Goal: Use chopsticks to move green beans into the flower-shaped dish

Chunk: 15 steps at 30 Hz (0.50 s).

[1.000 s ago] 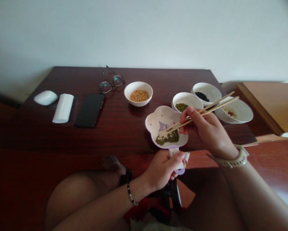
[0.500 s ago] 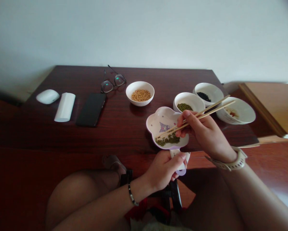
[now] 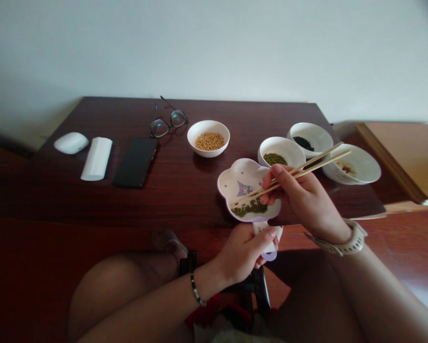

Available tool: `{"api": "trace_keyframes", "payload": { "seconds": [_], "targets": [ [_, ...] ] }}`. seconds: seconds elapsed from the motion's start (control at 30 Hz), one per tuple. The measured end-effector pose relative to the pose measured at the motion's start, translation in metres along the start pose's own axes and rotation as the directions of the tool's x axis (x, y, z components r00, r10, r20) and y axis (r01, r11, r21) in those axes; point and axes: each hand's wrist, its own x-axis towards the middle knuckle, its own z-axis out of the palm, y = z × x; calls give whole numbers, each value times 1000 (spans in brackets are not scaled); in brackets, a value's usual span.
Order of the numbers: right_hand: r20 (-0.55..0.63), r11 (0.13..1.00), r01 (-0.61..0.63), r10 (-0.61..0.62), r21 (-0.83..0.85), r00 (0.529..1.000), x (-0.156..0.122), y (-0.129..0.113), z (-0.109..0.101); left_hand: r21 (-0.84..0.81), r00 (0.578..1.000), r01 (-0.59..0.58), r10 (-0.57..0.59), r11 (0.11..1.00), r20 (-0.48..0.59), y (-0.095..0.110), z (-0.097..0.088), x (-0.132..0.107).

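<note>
My right hand [image 3: 301, 197] is closed on a pair of wooden chopsticks [image 3: 317, 161]; their tips reach down to the green beans [image 3: 251, 207] heaped at the near side of a white flower-shaped dish [image 3: 235, 177] with a cartoon print. My left hand [image 3: 244, 252] grips the dish's handle [image 3: 271, 245] below the table edge. Just behind the dish stands a white bowl of green beans [image 3: 281, 151].
On the dark wooden table [image 3: 128, 200] stand a bowl of yellow beans [image 3: 208, 138], a bowl of black beans [image 3: 309, 136] and a bowl with reddish bits [image 3: 356, 166]. A black phone [image 3: 135, 162], glasses [image 3: 167, 121], a white roll [image 3: 95, 158] and a white mouse [image 3: 71, 143] lie to the left.
The chopstick tips dropped from above the cartoon print to the green beans at the dish's near side. My left hand kept its hold on the handle.
</note>
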Motion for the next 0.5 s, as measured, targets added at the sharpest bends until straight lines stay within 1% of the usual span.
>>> {"api": "trace_keyframes", "payload": {
  "seconds": [0.3, 0.5],
  "targets": [
    [-2, 999, -14, 14, 45, 1000, 3, 2, -6, -4, 1000, -10, 10, 1000, 5, -3, -2, -1],
    [-11, 998, -2, 2, 65, 1000, 2, 5, -7, -5, 1000, -14, 14, 1000, 4, -1, -1, -1]
  ]
}}
